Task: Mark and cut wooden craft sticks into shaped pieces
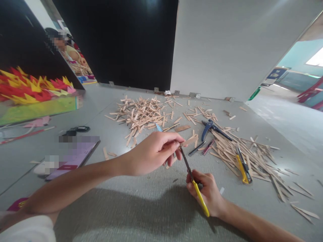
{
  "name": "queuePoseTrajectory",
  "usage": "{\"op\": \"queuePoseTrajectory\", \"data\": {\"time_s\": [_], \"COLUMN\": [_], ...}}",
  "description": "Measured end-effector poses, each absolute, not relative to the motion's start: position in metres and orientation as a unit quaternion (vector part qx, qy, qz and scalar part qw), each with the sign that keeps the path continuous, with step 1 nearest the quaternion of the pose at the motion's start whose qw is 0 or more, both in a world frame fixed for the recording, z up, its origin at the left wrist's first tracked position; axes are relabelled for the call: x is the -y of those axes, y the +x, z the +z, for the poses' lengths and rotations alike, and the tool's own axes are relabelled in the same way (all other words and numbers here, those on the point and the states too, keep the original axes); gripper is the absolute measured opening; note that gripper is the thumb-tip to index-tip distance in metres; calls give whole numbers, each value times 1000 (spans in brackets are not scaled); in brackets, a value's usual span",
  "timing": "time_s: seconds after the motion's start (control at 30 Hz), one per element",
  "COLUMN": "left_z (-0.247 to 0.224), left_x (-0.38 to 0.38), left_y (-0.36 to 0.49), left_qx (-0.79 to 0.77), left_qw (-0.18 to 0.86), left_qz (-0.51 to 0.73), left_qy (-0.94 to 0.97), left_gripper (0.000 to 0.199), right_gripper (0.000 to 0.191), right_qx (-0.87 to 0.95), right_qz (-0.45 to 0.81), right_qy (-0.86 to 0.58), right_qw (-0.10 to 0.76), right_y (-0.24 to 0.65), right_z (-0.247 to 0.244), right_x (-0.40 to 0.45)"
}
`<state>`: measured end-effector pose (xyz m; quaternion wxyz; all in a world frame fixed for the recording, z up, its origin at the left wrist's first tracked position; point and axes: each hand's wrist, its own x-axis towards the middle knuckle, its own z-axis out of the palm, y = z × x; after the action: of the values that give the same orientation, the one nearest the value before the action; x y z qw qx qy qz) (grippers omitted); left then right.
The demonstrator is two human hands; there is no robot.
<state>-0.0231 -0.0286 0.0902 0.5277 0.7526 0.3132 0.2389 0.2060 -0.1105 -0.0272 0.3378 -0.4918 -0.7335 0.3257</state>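
Observation:
My left hand (157,151) is closed in a pinch on a thin wooden stick (190,140) near the middle of the view. Below and to the right of it, my right hand (205,190) is wrapped round yellow-handled scissors (199,196). The scissors' dark blades point up and left, and their tip meets the fingertips of my left hand. Whether the blades touch the stick is hard to tell. Beyond my left hand lies a pile of short wooden pieces (143,114).
Longer sticks (227,151) lie at right with a blue tool (208,127) and a yellow cutter (242,168). Two pens lie nearby. Folded red and yellow paper (35,87) and a purple box (75,158) are at left. Upright panels stand behind; a person (72,53) is beyond.

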Motion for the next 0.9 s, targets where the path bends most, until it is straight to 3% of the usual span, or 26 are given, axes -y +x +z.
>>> {"op": "queuePoseTrajectory", "data": {"time_s": [0.23,0.43,0.9], "left_z": [88,87,82], "left_x": [28,25,17], "left_y": [-24,-27,-20], "left_qx": [-308,-333,-207], "left_qw": [526,440,700], "left_qz": [234,254,238], "left_qy": [757,794,641], "left_gripper": [26,32,37], "right_gripper": [35,43,45], "right_qx": [745,770,813], "right_qz": [288,237,151], "right_qy": [-489,-461,-435], "right_qw": [351,371,358], "right_y": [206,203,205], "right_z": [-29,-28,-29], "right_x": [109,110,111]}}
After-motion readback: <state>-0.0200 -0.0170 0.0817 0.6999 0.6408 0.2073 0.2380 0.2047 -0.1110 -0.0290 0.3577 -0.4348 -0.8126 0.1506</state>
